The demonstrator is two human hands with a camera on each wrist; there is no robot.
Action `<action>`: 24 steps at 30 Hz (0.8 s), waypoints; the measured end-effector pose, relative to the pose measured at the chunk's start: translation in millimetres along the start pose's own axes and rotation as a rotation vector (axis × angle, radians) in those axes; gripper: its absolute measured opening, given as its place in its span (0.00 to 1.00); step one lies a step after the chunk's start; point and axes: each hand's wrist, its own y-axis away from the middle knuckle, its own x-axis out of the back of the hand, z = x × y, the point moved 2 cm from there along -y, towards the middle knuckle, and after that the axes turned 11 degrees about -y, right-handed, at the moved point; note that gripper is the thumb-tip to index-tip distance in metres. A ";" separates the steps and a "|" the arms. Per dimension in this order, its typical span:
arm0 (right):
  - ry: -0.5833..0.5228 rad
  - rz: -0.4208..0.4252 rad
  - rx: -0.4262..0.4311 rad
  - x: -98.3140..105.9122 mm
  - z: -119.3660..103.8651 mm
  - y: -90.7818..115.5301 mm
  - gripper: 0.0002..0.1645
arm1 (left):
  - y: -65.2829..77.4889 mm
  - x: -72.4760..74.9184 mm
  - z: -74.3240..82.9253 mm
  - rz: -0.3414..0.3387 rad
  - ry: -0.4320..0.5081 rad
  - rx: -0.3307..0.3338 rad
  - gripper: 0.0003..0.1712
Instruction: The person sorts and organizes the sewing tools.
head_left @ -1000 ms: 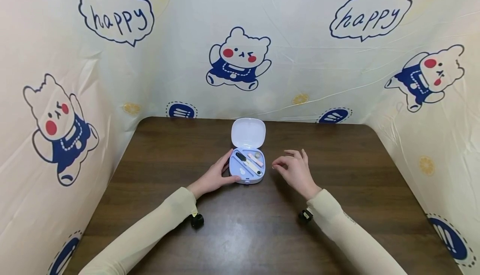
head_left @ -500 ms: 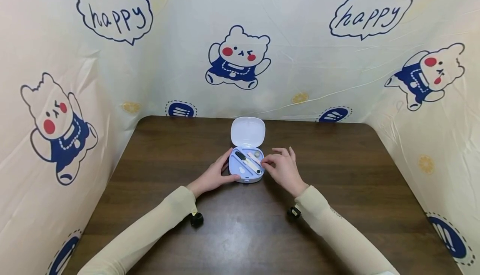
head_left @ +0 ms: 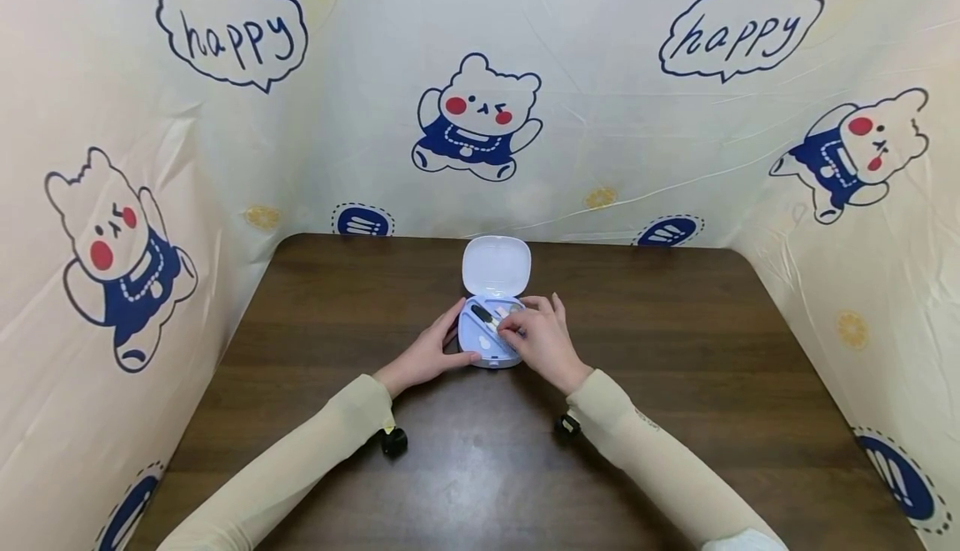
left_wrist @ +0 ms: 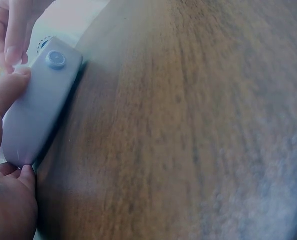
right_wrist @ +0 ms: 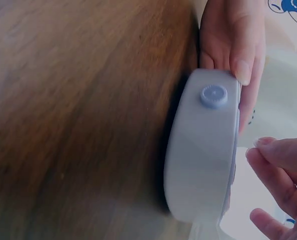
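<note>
A lavender case (head_left: 491, 362) with its white lid (head_left: 497, 266) raised lies on the table. My left hand (head_left: 429, 358) grips its left side, thumb along the front rim and fingers round the wall. Over the tray's right part, my right hand (head_left: 546, 343) holds thumb and index fingertips together. A small pale bit (left_wrist: 17, 64) shows at those fingertips in the left wrist view; its kind is too small to make out. In the tray lies a slim black-and-white tool (head_left: 482, 313), partly covered by the right hand. A small white piece (head_left: 484, 341) sits in the tray's front left.
The brown wooden table (head_left: 337, 301) extends around the case. Behind it and at both sides hangs a pale cloth (head_left: 585, 142) printed with bears. A round button (right_wrist: 214, 95) projects from the case's front wall.
My right hand has moved left from beside the case to over its tray, fingertips still together. The left hand keeps its grip, and the case stays in place.
</note>
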 end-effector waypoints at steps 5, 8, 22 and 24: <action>0.005 -0.034 0.021 -6.8 -3.0 -3.2 0.01 | 0.6 -0.7 2.5 0.010 0.003 -0.001 0.60; 0.015 -0.049 0.040 -10.8 -4.7 -6.2 0.01 | 0.5 -0.9 2.2 0.013 0.004 0.003 0.60; 0.079 -0.091 0.096 -30.5 -15.9 -17.5 0.03 | -1.0 -0.9 -0.3 0.003 0.039 -0.010 0.60; 0.100 -0.101 0.101 -33.2 -16.2 -18.5 0.04 | -0.7 -0.9 -0.6 0.002 0.044 -0.006 0.59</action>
